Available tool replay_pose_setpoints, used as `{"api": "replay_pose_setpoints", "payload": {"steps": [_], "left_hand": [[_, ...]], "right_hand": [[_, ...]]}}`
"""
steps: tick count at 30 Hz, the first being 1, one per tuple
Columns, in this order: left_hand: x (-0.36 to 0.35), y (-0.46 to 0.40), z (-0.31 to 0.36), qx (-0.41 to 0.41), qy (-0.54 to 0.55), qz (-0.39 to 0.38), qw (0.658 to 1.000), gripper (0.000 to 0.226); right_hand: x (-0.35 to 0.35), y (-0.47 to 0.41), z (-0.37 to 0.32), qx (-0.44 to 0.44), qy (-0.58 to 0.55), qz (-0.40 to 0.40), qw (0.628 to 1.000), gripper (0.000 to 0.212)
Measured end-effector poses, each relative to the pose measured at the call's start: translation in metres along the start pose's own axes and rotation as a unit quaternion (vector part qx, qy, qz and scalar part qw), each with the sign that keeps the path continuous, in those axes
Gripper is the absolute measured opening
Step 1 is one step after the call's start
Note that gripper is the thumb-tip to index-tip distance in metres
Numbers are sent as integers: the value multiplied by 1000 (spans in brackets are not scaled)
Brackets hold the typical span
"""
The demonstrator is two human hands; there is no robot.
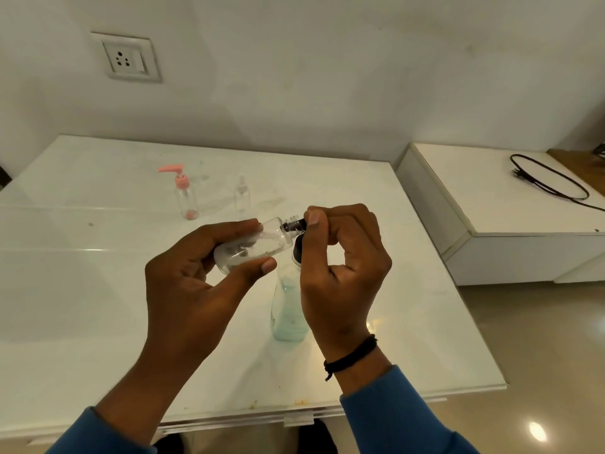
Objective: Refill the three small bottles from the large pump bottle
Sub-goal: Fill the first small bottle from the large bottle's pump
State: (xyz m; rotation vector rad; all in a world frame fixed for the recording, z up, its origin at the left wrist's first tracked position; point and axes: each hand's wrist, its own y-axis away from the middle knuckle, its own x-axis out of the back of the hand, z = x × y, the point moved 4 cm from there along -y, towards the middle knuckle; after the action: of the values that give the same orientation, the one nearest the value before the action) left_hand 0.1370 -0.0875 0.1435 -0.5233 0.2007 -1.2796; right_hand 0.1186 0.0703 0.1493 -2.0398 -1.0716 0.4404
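left hand [196, 273] curled round small clear bottle [252, 245], held tipped on its side above bench [98, 290] so the neck faces the other hand. right hand [340, 257] pinching black cap [294, 224] at the threaded neck between thumb and fingertips; probably unscrewing to open it for filling, though screwing on cannot be ruled out. large bottle [289, 309] with pale blue liquid standing just below the hands, partly hidden, close for pumping. pink-pump bottle [186, 198] and clear spray bottle [242, 198] standing well back, side by side and apart, looking near empty, likely waiting their turn.
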Motion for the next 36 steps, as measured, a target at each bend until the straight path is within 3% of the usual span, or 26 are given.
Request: {"api": "replay_pose_setpoints", "payload": {"steps": [36], "left_hand": [[-1, -2, 1, -17, -29, -11, 999, 42]], "right_hand": [[0, -4, 1, -20, 4, 11, 1000, 26]]}}
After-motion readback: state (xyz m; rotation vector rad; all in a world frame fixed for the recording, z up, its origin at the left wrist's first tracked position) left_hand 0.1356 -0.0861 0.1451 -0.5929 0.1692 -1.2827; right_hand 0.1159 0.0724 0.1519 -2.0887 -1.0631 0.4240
